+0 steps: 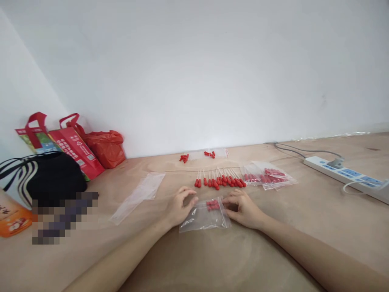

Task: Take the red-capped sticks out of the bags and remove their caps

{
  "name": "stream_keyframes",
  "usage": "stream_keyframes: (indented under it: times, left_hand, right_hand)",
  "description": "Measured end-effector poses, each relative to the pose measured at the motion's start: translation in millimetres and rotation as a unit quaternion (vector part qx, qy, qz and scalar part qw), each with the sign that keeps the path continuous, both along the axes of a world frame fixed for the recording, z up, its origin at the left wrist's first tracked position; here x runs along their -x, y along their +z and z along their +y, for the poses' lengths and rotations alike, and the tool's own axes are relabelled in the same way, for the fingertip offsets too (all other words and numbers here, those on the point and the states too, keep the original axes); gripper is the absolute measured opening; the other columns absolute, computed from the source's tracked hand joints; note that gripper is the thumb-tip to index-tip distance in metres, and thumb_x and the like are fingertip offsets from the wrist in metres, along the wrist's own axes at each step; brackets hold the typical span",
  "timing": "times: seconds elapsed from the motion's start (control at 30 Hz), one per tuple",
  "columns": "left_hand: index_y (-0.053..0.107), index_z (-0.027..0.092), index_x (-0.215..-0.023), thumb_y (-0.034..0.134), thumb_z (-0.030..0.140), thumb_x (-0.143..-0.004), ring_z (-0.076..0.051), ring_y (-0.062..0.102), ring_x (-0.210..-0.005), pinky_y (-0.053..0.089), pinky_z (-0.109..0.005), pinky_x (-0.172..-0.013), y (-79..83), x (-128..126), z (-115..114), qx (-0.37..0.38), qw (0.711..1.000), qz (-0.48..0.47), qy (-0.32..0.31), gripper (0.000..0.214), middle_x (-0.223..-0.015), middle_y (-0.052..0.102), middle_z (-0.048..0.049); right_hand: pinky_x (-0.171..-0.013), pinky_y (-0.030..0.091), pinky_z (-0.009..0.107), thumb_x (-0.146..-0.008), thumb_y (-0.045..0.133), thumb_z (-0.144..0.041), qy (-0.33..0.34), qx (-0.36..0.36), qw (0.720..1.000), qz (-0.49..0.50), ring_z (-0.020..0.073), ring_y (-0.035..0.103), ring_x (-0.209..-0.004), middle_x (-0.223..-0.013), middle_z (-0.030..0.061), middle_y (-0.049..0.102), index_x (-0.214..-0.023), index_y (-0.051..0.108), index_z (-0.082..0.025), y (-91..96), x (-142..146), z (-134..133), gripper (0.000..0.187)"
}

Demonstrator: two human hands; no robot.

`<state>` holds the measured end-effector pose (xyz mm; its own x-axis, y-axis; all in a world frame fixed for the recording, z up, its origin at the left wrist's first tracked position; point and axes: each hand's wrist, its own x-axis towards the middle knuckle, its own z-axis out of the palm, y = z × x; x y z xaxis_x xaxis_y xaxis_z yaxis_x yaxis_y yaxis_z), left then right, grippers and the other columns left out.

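A clear zip bag (pixel 196 219) lies flat on the table between my hands, with several short red pieces (pixel 213 204) inside near its zip edge. My left hand (pixel 181 206) rests at the bag's upper left, its fingers curved and a gap between thumb and forefinger. At the zip edge on the other side, my right hand (pixel 243 207) has its thumb and fingertips on the bag. Just beyond lies a row of thin white sticks with red bulbous tips (pixel 223 181), tips toward me.
Filled zip bags (pixel 273 177) are piled right of the sticks. Flat clear bags (pixel 139 196) lie to the left. Loose red pieces (pixel 184 158) sit near the wall. A power strip (pixel 346 174) is at right; a red plastic bag (pixel 106 148) and a black bag (pixel 57 176) are at left.
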<state>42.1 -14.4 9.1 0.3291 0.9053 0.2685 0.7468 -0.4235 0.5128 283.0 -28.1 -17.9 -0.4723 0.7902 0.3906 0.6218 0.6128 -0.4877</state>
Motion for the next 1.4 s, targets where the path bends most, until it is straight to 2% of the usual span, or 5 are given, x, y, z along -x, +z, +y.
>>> stream_keyframes:
  times: [0.3, 0.6, 0.77, 1.23, 1.4]
  left_hand:
    - [0.035, 0.023, -0.130, 0.043, 0.040, -0.084, -0.021, 0.028, -0.127, 0.020, -0.043, -0.106, 0.2, 4.8, -29.4, 0.081, 0.975, 0.089, -0.187, 0.050, -0.137, 0.035, -0.0058]
    - [0.033, 0.024, -0.131, 0.043, 0.040, -0.084, -0.021, 0.030, -0.126, 0.020, -0.044, -0.106, 0.9, 5.7, -31.0, 0.068, 0.975, 0.099, -0.189, 0.050, -0.135, 0.038, -0.0044]
    - [0.033, 0.023, -0.131, 0.045, 0.040, -0.082, -0.023, 0.032, -0.125, 0.021, -0.044, -0.105, 2.5, 5.1, -32.0, 0.070, 0.976, 0.105, -0.176, 0.053, -0.134, 0.040, -0.0051]
    - [0.030, 0.023, -0.133, 0.043, 0.048, -0.082, -0.026, 0.021, -0.129, 0.021, -0.047, -0.104, 1.2, 8.7, -32.0, 0.112, 0.972, 0.125, -0.163, 0.058, -0.139, 0.031, -0.0073]
    - [0.027, 0.022, -0.134, 0.040, 0.045, -0.084, -0.022, 0.025, -0.128, 0.016, -0.044, -0.107, 3.6, 7.5, -32.8, 0.093, 0.969, 0.139, -0.181, 0.057, -0.137, 0.034, -0.0064]
  right_hand:
    - [-0.067, 0.037, 0.029, -0.073, 0.058, -0.034, -0.037, 0.037, 0.999, -0.006, 0.0152, 0.050, -0.069, -0.069, 0.0016, 0.057, -0.095, 0.064, -0.024, -1.3, 12.0, 2.8, 0.025]
    - [-0.067, 0.037, 0.029, -0.071, 0.060, -0.036, -0.039, 0.044, 0.997, 0.051, 0.0154, 0.051, -0.070, -0.069, 0.0017, 0.058, -0.096, 0.064, -0.022, -3.3, 13.7, 1.3, 0.029]
    - [-0.065, 0.035, 0.029, -0.070, 0.061, -0.040, -0.050, 0.044, 0.998, 0.022, 0.0155, 0.050, -0.069, -0.067, 0.0014, 0.056, -0.077, 0.067, -0.023, -2.4, 14.7, 1.0, 0.020]
    - [-0.071, 0.033, 0.033, -0.061, 0.068, -0.046, -0.038, 0.064, 0.997, 0.004, 0.0168, 0.050, -0.074, -0.074, 0.0005, 0.057, -0.086, 0.065, -0.026, -0.6, 15.5, -0.7, 0.032]
    - [-0.073, 0.034, 0.033, -0.061, 0.069, -0.038, -0.028, 0.073, 0.997, -0.009, 0.0162, 0.051, -0.075, -0.074, 0.0001, 0.058, -0.070, 0.062, -0.020, 3.5, 14.1, -1.9, 0.021]
